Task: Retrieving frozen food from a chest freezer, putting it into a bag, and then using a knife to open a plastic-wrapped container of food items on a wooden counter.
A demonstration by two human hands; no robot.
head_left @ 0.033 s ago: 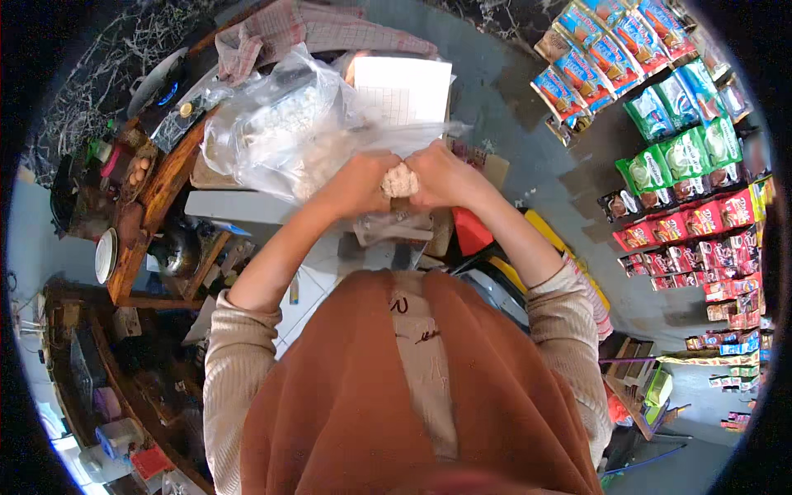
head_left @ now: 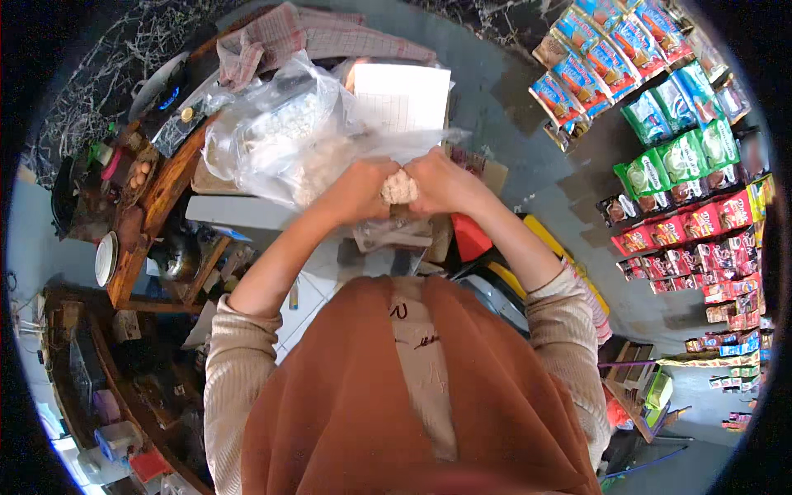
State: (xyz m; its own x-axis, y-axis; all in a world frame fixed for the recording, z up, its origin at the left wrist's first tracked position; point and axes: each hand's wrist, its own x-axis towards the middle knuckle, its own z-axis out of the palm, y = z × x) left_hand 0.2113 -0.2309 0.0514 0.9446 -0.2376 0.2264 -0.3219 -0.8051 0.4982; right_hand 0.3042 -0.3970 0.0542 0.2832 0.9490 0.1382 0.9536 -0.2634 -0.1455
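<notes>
Both my hands meet at the upper middle of the head view, closed at either side of a small clear plastic bag with pale beige, lumpy contents (head_left: 400, 187). My left hand (head_left: 365, 188) grips it from the left, and my right hand (head_left: 440, 180) from the right. Fingertips are partly hidden behind the knuckles. Just beyond my left hand lies a large clear plastic bag (head_left: 276, 128) with whitish and beige pieces inside. A white sheet of paper with a ruled grid (head_left: 402, 92) lies beyond my hands.
A checked cloth (head_left: 322, 37) lies at the back. On the left are a lit stove burner (head_left: 171, 97), eggs (head_left: 140, 173) and a wooden ledge (head_left: 169, 177). Several hanging sachet strips (head_left: 681, 161) cover the right wall. Something red (head_left: 472, 235) sits below my right hand.
</notes>
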